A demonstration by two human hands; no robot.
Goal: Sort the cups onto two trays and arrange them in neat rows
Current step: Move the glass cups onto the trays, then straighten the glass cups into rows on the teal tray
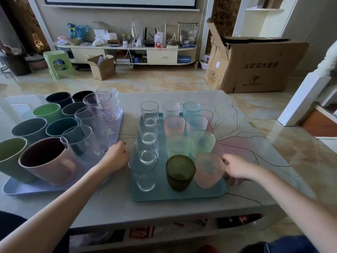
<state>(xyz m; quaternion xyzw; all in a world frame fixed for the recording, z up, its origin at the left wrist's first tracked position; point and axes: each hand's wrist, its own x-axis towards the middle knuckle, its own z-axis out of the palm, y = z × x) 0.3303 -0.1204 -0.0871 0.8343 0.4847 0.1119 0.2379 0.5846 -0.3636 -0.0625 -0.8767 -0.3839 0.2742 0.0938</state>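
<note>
On the left of the table (237,136) we see a pale lavender tray (27,189) full of big opaque cups, among them a pink mug (48,161) at the near corner and green, grey and dark ones behind it. Along the right side of this tray stands a row of tall clear glasses (93,123). Our left hand (116,156) rests at the right edge of this tray, just beside the nearest tall glass; the fingers are loosely curled and hold nothing. To the right lies a teal tray (164,195) with three rows: short clear glasses (144,170) on the left, then a dark green glass (179,172) with light green and pink ones behind it. At the near right corner our right hand (235,168) grips a pink textured cup (208,170), which stands on the tray just beside the dark green glass.
</note>
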